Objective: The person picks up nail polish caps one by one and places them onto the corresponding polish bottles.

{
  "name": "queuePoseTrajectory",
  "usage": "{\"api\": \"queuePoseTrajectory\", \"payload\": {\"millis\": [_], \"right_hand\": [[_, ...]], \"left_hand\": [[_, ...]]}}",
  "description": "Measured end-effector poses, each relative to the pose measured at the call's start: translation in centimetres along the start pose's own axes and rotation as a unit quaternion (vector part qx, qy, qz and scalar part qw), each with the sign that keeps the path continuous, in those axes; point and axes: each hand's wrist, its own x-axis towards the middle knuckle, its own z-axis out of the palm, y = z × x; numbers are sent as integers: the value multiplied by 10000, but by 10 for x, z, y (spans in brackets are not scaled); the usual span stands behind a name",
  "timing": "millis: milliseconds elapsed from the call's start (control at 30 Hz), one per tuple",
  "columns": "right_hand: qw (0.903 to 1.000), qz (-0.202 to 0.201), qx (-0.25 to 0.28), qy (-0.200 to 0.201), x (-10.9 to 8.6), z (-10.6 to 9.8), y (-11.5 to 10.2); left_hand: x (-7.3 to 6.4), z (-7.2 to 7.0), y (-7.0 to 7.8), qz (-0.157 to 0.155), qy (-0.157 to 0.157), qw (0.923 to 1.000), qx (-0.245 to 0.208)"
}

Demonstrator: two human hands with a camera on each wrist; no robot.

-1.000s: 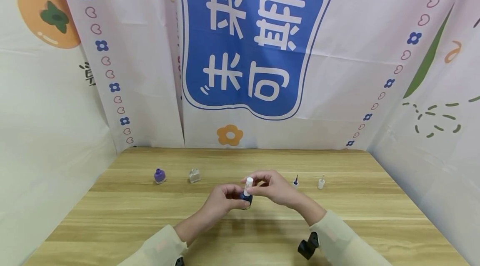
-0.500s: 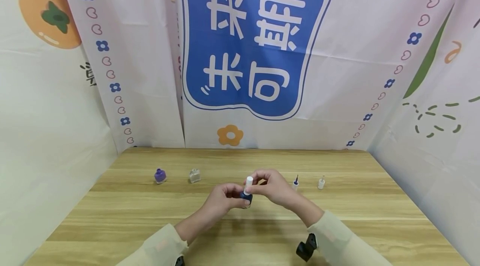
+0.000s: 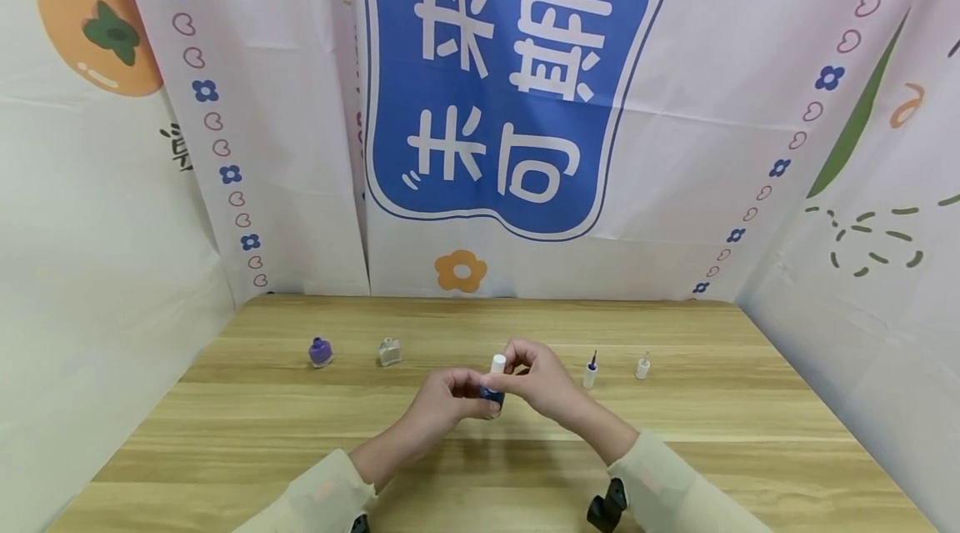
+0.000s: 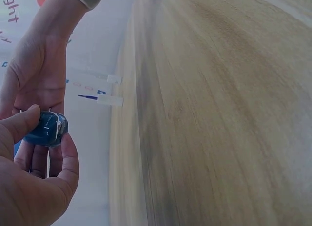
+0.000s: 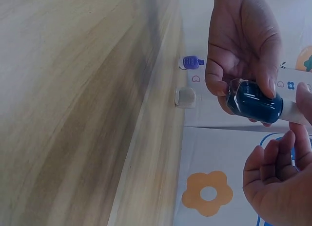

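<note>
A dark blue nail polish bottle (image 5: 253, 100) with a white cap (image 3: 498, 364) is held above the middle of the table. My left hand (image 3: 442, 409) grips the glass body between thumb and fingers, as the left wrist view shows from close by. At the cap, my right hand (image 3: 546, 384) pinches the white shaft with thumb and forefinger, its other fingers loosely bent. The cap sits on the bottle's neck, and its lower part is hidden behind the right thumb in the head view.
On the wooden table (image 3: 300, 450), a purple polish bottle (image 3: 320, 353) and a clear one (image 3: 390, 352) stand uncapped at the left. Two white caps, one with a purple brush (image 3: 590, 373) and one with a pale brush (image 3: 642, 366), stand brush-up at the right. Printed cloth (image 3: 675, 183) hangs behind.
My right hand has turned slightly at the cap, its thumb now lower across it, and the right forearm has shifted a little left. The left hand and bottle stay nearly still.
</note>
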Motion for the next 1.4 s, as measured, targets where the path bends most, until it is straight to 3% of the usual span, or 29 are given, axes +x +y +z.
{"api": "queuePoseTrajectory", "payload": {"millis": [233,533,700,1400], "right_hand": [[9998,-88,-65,-180,1,-5,1],[9945,-216,-169,-1012,4,-19,-1],[9916,-262,-79,-1265,4,-20,-2],[9976,-267,-379,-506,1,-8,-9]], "left_hand": [[0,0,-1,-50,-36,9999,-85],[0,-2,-1,35,-98,9999,114],[0,-1,-1,9,-112,9999,95],[0,-2,-1,-82,-49,9999,118]]}}
